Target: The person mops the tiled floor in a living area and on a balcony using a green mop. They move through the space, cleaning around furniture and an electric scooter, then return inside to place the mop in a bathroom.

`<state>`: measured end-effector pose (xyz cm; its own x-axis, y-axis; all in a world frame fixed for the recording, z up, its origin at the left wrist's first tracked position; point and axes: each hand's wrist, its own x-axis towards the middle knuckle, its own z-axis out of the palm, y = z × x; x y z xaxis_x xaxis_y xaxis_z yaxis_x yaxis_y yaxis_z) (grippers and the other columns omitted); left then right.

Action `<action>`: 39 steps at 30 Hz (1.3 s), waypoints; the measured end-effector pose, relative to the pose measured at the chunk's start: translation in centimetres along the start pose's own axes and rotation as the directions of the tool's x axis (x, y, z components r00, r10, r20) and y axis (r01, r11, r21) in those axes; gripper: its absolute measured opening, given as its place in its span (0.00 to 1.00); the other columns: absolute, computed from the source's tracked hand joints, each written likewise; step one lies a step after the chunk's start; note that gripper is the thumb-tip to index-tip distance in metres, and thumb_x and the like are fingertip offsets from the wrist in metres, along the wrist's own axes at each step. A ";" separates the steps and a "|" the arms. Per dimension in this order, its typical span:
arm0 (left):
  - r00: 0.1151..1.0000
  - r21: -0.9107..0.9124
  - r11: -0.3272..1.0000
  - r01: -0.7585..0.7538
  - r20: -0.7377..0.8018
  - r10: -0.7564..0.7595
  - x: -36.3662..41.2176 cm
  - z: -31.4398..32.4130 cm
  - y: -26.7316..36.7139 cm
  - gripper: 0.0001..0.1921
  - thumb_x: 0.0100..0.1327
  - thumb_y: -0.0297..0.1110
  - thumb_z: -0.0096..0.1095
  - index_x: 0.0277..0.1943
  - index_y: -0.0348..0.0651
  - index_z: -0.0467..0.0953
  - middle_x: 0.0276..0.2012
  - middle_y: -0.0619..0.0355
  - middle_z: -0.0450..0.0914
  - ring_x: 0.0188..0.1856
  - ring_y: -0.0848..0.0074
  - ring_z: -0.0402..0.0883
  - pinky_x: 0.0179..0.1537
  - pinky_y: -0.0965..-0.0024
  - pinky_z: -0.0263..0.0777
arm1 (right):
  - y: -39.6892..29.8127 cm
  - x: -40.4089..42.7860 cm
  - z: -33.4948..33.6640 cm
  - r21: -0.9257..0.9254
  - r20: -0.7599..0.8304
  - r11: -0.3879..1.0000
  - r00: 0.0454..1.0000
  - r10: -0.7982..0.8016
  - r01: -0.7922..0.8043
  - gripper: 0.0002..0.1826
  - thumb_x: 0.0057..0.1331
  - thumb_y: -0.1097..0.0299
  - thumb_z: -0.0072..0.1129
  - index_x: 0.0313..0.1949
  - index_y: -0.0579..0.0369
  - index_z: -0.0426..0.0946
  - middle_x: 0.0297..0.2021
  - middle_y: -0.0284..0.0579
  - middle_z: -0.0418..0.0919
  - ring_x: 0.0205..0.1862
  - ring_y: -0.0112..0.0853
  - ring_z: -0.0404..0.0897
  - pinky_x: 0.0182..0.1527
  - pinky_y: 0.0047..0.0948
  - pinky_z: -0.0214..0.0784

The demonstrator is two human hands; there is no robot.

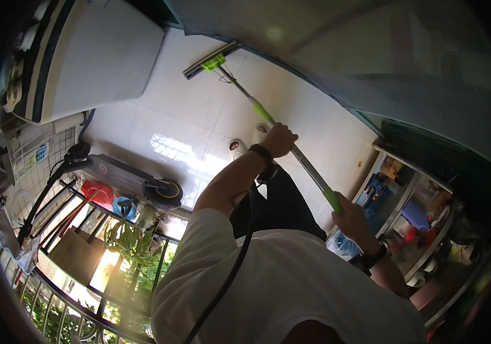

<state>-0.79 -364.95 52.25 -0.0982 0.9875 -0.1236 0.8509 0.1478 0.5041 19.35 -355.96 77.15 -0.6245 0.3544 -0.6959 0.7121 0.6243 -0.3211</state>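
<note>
My left hand (277, 139) grips the metal pole of a sponge mop (310, 165) just below its upper green collar. Lower down, my right hand (351, 217) is closed around the green grip at the pole's near end. The pole slants up and to the left, away from my body. Its wide mop head (212, 60), with a bright green bracket, lies on the pale floor tiles (176, 90), one end close to the base of a mesh screen. My feet, in white slippers (237, 148), stand under the pole.
A large pale appliance (103, 56) stands at the upper left. An electric scooter (120, 172) stands along the balcony railing (166, 258), near a red plastic item (98, 193) and potted plants (131, 241). Mesh screen (336, 51) borders the upper right. Cluttered shelves (409, 215) are at right.
</note>
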 end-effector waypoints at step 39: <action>0.941 0.021 0.984 -0.176 0.297 0.162 0.5 5.1 -0.3 0.07 0.54 0.39 0.58 0.26 0.50 0.80 0.25 0.61 0.80 0.35 0.70 0.80 0.40 0.66 0.67 | 1.8 -0.2 5.6 0.266 0.178 0.924 0.956 0.234 -0.276 0.24 0.56 0.67 0.51 0.55 0.46 0.66 0.30 0.59 0.77 0.37 0.55 0.77 0.39 0.48 0.70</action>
<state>1.51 -364.82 47.70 0.1984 0.9365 -0.2890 0.8658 -0.0292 0.4995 22.51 -358.81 73.10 -0.3733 0.3609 -0.8546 0.9152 0.2938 -0.2757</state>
